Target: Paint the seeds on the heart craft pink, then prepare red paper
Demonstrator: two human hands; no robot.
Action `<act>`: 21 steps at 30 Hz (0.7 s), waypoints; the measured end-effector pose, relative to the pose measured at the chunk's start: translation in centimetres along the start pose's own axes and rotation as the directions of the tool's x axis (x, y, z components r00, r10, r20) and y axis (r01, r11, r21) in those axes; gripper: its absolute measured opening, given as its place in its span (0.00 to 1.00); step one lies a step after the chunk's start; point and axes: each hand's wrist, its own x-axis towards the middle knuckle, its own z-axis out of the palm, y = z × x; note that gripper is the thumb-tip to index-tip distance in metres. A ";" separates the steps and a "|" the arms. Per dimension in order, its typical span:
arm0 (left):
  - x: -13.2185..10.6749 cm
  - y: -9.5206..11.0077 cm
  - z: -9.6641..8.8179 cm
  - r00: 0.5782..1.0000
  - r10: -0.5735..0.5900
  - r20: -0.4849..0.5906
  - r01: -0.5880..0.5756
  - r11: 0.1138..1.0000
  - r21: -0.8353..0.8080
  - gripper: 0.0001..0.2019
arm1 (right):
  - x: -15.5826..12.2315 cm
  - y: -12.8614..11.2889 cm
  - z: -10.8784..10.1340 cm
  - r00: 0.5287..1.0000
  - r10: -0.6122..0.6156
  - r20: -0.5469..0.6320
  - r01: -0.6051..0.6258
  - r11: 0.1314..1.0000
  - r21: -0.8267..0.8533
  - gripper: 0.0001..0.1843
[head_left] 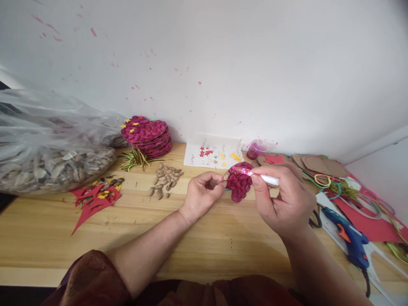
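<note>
My left hand [205,191] pinches a tan peanut shell [226,175] between thumb and fingertips. In my right hand [283,202] is a paintbrush [266,179] with a white handle and pink-stained bristles, its tip pointing left close to the shell. Just behind and below the brush lies a piece covered with purple-painted shells [239,187], partly hidden by the right fingers. Whether the bristles touch the shell I cannot tell. Loose unpainted peanut shells [164,176] are scattered left of my left hand. A clear cup of purple paint [254,151] stands near the wall.
A stack of purple shell-covered pieces [146,134] stands back left beside a plastic bag of shells [57,165]. Red paper scraps [92,206] lie at left. A paper sheet [194,155] holds small stars. To the right are cardboard pieces [321,165] and a blue glue gun [347,238].
</note>
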 end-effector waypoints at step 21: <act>0.1 -0.9 -0.5 0.999 0.025 0.040 -0.026 0.999 0.047 0.11 | -0.8 1.5 0.0 0.971 0.237 -0.044 -0.228 0.963 0.145 0.05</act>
